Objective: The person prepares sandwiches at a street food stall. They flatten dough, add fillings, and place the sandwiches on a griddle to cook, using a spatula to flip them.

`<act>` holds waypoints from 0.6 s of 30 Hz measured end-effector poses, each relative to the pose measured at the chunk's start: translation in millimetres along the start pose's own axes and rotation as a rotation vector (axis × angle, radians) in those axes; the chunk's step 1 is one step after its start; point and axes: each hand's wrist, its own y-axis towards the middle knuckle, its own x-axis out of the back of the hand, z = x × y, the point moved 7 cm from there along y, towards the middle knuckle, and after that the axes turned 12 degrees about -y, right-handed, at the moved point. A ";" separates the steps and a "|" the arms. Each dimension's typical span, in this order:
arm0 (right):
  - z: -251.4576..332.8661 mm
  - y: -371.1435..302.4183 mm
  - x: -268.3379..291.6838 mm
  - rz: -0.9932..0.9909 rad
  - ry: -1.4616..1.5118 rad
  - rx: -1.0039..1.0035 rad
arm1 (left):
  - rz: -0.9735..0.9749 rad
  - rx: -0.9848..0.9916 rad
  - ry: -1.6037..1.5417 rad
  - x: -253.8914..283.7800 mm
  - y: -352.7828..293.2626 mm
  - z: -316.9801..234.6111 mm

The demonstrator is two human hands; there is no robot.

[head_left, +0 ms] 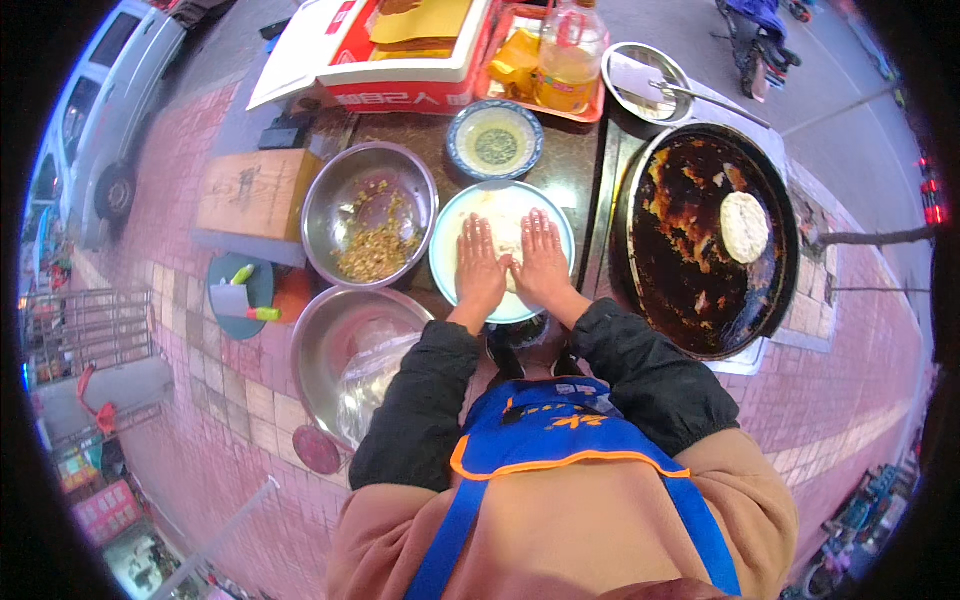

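Two steel mixing bowls are counted at the stall counter's left edge, one (370,213) with chopped filling, one (345,350) holding a plastic bag. One pale round plate (450,225), one small blue-rimmed dish (494,140), one small steel dish (648,82), one oil bottle (570,55) and one dark griddle (710,240) bearing one flatbread (744,226) are seen. Two hands, left (480,265) and right (541,258), are pressed flat on the plate.

One head-worn fisheye looks steeply down, close over the stall counter (585,170).

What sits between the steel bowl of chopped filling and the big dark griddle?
In the head view, the light-blue plate with dough lies there, with the left hand and right hand pressed flat on it.
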 end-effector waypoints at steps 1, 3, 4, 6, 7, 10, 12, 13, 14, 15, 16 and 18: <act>0.2 -3.1 0.4 0.001 -0.007 -0.029 | -0.020 -0.008 -0.012 -1.5 -1.5 -0.7; -1.0 -1.8 -9.4 0.150 -0.062 -0.080 | -0.035 -0.084 0.056 -3.6 -1.5 -1.2; 1.0 1.0 -7.6 0.127 -0.057 -0.077 | 0.008 -0.085 0.021 -6.1 -0.1 3.1; 5.8 16.0 -7.7 0.111 -0.101 0.006 | -0.016 -0.085 -0.249 -1.7 3.7 12.0; 15.1 23.8 0.1 -0.017 -0.049 0.167 | -0.030 -0.059 -0.458 0.0 3.7 17.7; 26.7 35.2 -5.7 0.013 0.046 0.392 | -0.124 -0.044 -0.763 12.2 -2.1 31.6; 25.2 40.2 -6.7 -0.005 -0.009 0.405 | -0.141 -0.039 -0.770 20.4 -4.4 35.9; 25.7 41.0 -7.3 -0.013 -0.016 0.402 | -0.135 -0.038 -0.764 23.2 -6.1 36.6; 28.5 36.2 -9.5 0.007 -0.025 0.395 | -0.125 -0.037 -0.757 25.5 -8.7 37.0; 31.4 36.0 -11.1 0.012 0.021 0.362 | -0.116 -0.045 -0.740 27.3 -8.5 36.1; 38.5 35.8 -13.3 0.017 0.014 0.380 | -0.112 -0.056 -0.723 29.1 -8.7 34.9; 57.0 30.7 -23.6 0.104 0.010 0.435 | -0.101 -0.073 -0.685 29.4 -8.7 31.7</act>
